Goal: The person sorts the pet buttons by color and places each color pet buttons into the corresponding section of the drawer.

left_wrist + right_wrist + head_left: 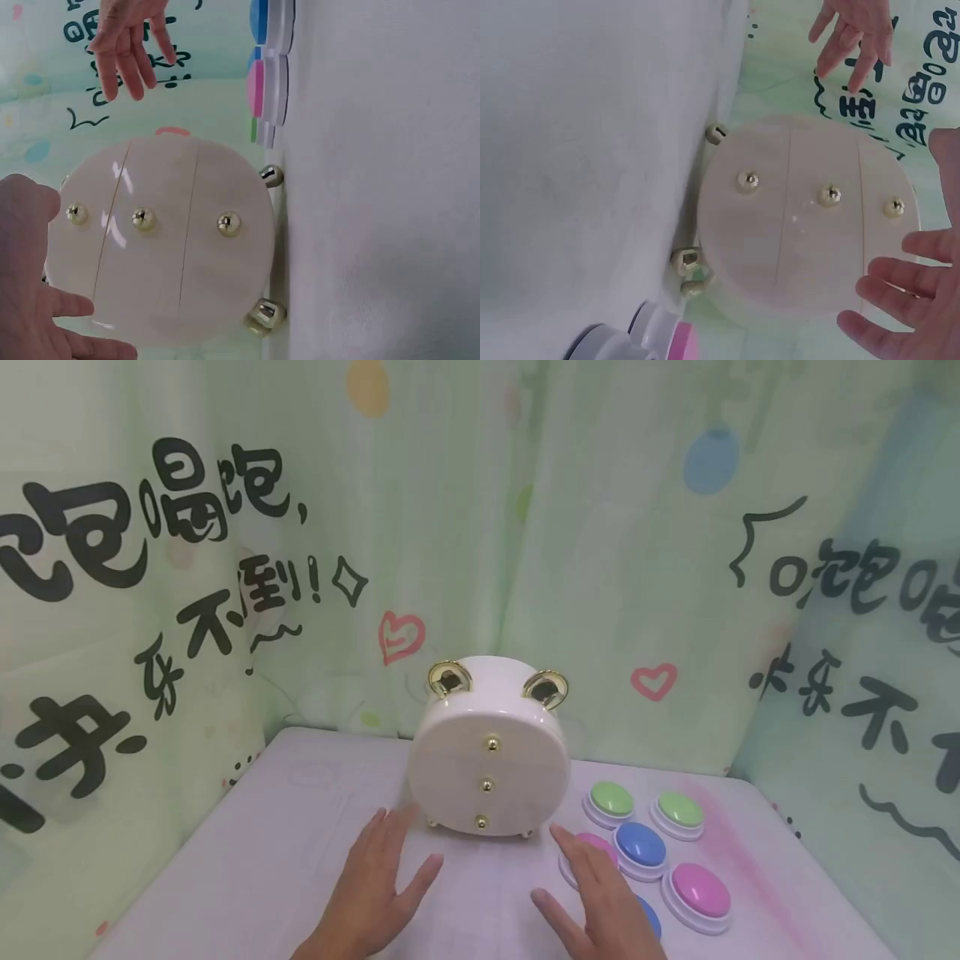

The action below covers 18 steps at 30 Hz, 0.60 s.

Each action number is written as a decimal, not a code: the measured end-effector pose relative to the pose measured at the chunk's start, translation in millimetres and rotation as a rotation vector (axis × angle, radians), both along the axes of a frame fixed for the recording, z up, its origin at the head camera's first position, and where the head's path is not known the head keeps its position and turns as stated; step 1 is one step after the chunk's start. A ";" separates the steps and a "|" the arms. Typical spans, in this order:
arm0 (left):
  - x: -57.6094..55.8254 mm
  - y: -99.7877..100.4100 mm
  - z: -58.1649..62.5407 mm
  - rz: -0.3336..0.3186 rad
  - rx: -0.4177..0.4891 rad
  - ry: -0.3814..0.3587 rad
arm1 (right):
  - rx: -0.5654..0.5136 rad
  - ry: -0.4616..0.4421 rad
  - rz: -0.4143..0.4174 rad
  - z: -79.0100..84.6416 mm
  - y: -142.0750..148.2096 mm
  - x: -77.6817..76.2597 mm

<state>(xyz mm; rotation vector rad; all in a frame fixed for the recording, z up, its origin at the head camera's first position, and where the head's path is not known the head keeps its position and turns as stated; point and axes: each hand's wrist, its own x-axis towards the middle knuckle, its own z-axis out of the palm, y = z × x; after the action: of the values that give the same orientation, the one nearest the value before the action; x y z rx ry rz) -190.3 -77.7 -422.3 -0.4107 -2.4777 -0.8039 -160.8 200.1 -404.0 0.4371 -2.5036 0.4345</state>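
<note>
With the left hand (369, 889) and right hand (609, 906) extended, fingers spread and empty, the three-drawer box (487, 764) is best steadied left and right.

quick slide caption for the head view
Left hand and right hand before a glossy white round box with gold knobs, near domed green, blue and pink buttons.

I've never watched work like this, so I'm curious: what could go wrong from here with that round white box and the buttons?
In the head view, the right hand partly covers a pink button, so it might press it by accident if it drops. The white box stands on small gold feet, so an uneven push could tip or shift it. It looks glossy, so it may slip if the left hand and right hand try lifting it.
</note>
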 end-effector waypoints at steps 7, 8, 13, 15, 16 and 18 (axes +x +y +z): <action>-15.5 -9.8 5.6 -0.001 0.182 -0.098 | -0.086 0.057 0.040 7.4 -7.6 -6.4; -17.4 -10.8 6.4 -0.003 0.208 -0.107 | -0.097 0.064 0.049 8.6 -9.0 -7.5; -30.5 -13.0 6.7 -0.024 0.335 -0.125 | -0.156 0.112 0.115 15.3 -17.6 -14.4; -36.5 -12.8 5.8 -0.034 0.381 -0.137 | -0.177 0.133 0.154 17.4 -21.0 -17.5; -39.2 -12.5 5.3 -0.036 0.399 -0.145 | -0.182 0.146 0.173 18.0 -22.5 -19.4; -44.3 -11.6 5.4 -0.046 0.445 -0.153 | -0.192 0.160 0.200 18.8 -26.0 -22.9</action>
<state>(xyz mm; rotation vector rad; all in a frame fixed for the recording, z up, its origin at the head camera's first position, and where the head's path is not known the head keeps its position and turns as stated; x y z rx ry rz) -234.6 -89.3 -416.9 -0.2519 -2.3335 -1.4109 -183.7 174.1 -385.2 0.6218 -2.2480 0.6841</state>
